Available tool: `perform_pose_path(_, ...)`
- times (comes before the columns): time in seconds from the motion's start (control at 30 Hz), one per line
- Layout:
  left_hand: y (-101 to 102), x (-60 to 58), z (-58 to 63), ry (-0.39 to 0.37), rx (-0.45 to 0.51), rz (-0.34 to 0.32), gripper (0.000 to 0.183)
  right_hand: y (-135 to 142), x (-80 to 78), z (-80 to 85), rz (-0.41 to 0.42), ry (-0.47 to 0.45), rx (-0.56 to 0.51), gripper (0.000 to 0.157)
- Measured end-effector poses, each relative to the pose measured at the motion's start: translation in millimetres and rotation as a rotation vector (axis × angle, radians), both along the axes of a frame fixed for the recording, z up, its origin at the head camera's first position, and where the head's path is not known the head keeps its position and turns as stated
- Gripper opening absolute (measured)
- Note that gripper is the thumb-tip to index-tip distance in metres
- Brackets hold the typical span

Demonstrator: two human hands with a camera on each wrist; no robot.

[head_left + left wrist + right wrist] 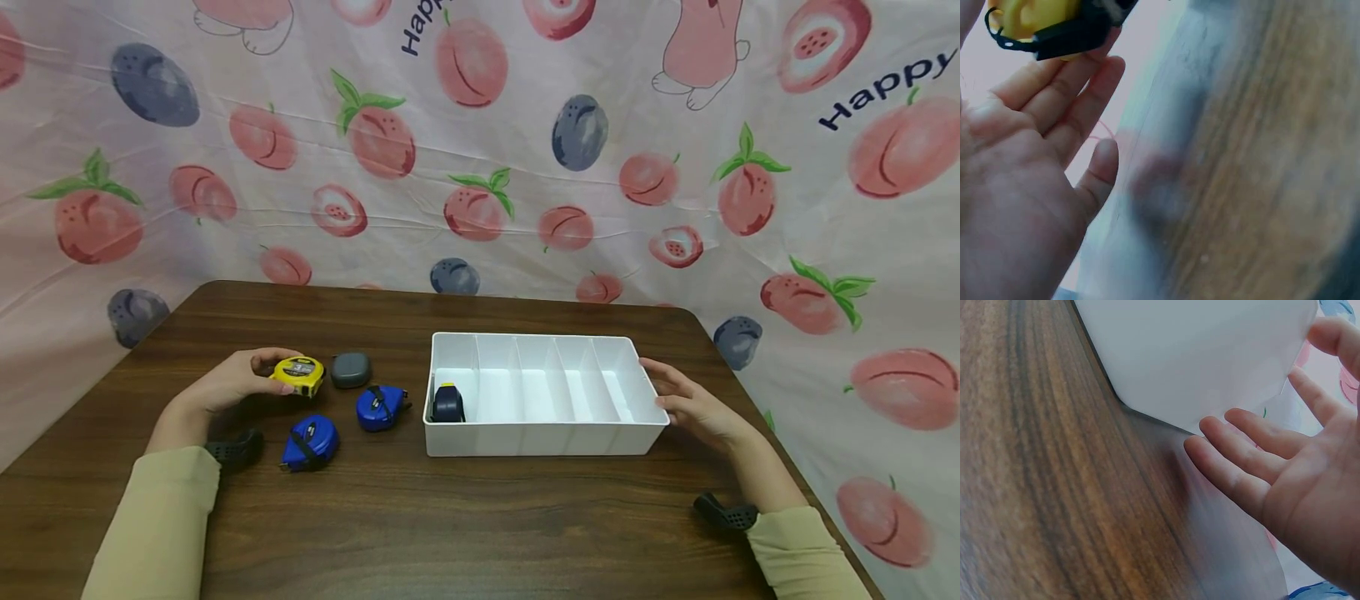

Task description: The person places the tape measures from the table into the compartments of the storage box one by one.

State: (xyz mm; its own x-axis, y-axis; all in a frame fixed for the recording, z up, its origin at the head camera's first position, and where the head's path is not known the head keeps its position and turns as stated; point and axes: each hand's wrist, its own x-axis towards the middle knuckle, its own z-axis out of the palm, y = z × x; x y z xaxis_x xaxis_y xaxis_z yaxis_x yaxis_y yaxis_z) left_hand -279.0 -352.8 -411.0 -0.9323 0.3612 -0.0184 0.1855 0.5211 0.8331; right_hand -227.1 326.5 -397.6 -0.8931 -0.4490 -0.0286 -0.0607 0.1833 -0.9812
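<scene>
At the left of the head view, my left hand pinches a yellow tape measure between thumb and fingers. The left wrist view shows that yellow tape measure with its black strap, above the palm. On the right, my right hand rests its fingers against the end wall of a white divided box. Seen from the right wrist, those fingers are fairly straight along the white wall. A dark tape measure with a yellow top stands in the box's leftmost compartment.
Near my left hand lie two blue tape measures with black straps and a rounded grey case. All stand on a brown wooden table. A fruit-patterned curtain hangs behind the table and along its sides.
</scene>
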Motion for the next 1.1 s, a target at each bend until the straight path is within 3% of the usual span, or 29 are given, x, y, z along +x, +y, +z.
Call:
perform_pose_path(0.33,5.9,2.1,9.9,0.057,0.065,0.028,0.053,1.5,-1.2,0.1,0.027,0.011,-0.018,0.061)
perform_pose_path(0.83,15.8,5.5,25.8,0.151,-0.004,0.107,0.053,0.5,-0.1,0.3,0.023,0.017,0.003,0.062)
perform_pose_path(1.1,25.5,7.8,35.1,0.198,0.052,0.142,0.054,0.9,-0.2,0.6,0.018,0.013,0.009,0.061)
